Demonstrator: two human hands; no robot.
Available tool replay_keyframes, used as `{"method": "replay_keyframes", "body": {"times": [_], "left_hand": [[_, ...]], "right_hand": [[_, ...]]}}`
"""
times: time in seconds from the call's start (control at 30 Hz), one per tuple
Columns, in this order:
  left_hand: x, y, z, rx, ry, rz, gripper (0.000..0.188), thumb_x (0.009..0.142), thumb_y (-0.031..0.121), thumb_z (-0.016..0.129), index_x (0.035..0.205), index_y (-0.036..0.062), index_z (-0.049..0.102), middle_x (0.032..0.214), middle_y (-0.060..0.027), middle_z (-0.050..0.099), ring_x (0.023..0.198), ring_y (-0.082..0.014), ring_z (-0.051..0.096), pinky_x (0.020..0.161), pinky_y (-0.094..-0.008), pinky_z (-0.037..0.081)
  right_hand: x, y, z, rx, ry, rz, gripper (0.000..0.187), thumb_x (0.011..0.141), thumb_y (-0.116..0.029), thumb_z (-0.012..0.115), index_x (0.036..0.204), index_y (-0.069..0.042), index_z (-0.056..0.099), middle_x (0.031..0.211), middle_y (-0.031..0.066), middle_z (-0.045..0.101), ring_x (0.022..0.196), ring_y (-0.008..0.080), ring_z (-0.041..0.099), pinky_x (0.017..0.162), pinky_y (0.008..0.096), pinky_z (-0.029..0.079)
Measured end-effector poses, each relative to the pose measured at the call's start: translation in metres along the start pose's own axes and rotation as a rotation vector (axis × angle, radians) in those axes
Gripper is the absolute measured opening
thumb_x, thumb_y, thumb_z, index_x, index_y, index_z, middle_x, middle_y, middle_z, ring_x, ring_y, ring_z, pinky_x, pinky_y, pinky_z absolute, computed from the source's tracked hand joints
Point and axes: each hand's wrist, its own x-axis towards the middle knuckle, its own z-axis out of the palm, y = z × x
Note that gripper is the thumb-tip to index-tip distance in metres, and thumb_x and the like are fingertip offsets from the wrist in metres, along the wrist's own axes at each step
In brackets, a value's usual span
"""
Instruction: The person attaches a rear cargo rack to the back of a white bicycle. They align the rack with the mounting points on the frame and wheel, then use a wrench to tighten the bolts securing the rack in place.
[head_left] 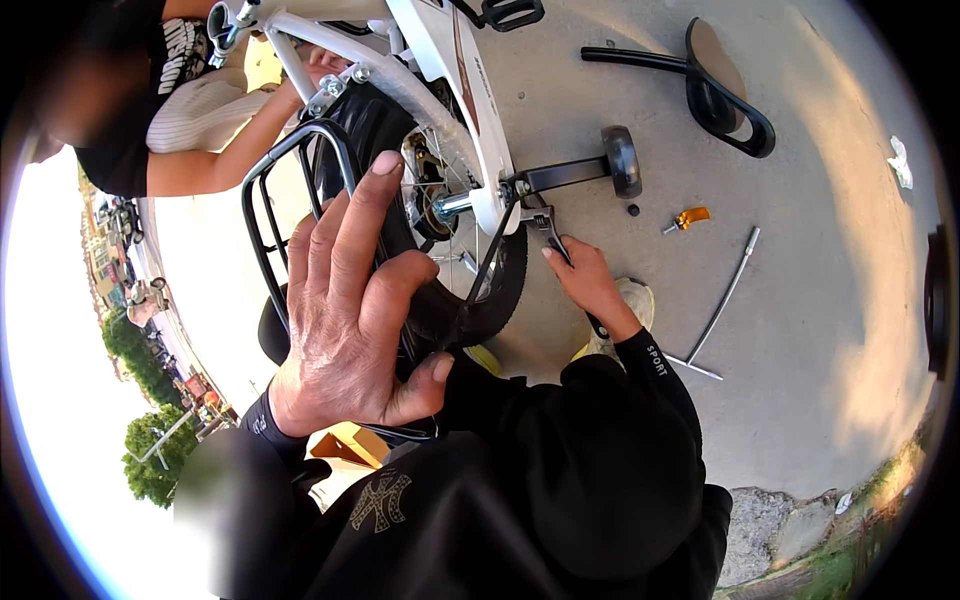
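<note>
Two hands, mine: right hand (590, 280) has fingers wrapped around an adjustable wrench (546, 226), head by the axle end of the bike wheel (508, 285); left hand (345, 310) has fingers loosely spread over the black rack (262, 200), can't tell if touching. T-handle tool (737, 284), orange part (692, 216) on ground (820, 330).

A crumpled white scrap (900, 163) lay on the grey pavement (810, 300), at the right. Rough stone (755, 530) bordered it below. A leafy green tree (160, 460) stood at the left, beyond a cardboard box (350, 446).
</note>
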Motion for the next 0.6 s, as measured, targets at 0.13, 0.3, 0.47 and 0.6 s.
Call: {"method": "replay_keyframes", "body": {"times": [0.13,0.3,0.47,0.6], "left_hand": [[0.007,0.004,-0.004,0.004,0.006,-0.020,0.050,0.079,0.048,0.057,0.103,0.0035,0.058,0.151,-0.0325,0.035,0.119,-0.0465,0.049,0.097,-0.0544,0.036],[0.007,-0.001,0.001,-0.007,0.027,-0.034,0.049,0.079,0.047,0.057,0.103,0.0042,0.058,0.152,-0.0314,0.035,0.122,-0.0454,0.048,0.097,-0.0542,0.036],[0.003,0.001,-0.001,-0.011,0.032,-0.026,0.050,0.080,0.047,0.056,0.103,0.0031,0.058,0.151,-0.0325,0.036,0.121,-0.0465,0.048,0.096,-0.0540,0.037],[0.007,0.003,0.000,0.008,0.024,-0.033,0.050,0.080,0.047,0.055,0.103,0.0026,0.057,0.150,-0.0332,0.036,0.120,-0.0472,0.048,0.095,-0.0537,0.037]], "right_hand": [[-0.046,-0.014,-0.039,-0.260,0.093,-0.112,0.039,0.095,-0.036,0.065,0.087,0.002,0.059,0.060,0.0138,0.056,0.053,0.0317,0.056,0.055,0.0396,0.046],[-0.067,-0.012,-0.062,-0.292,0.278,-0.442,0.038,0.095,-0.037,0.066,0.104,0.000,0.061,0.061,0.0138,0.055,0.052,0.0326,0.057,0.054,0.0386,0.044],[-0.052,-0.038,-0.074,-0.173,0.222,-0.301,0.038,0.096,-0.036,0.066,0.106,0.001,0.060,0.060,0.0114,0.054,0.052,0.0232,0.055,0.053,0.0345,0.044],[-0.030,-0.046,-0.065,0.280,0.000,-0.191,0.036,0.100,-0.037,0.062,0.102,-0.001,0.061,0.061,0.0027,0.055,0.055,0.0093,0.051,0.052,0.0272,0.042]]}}
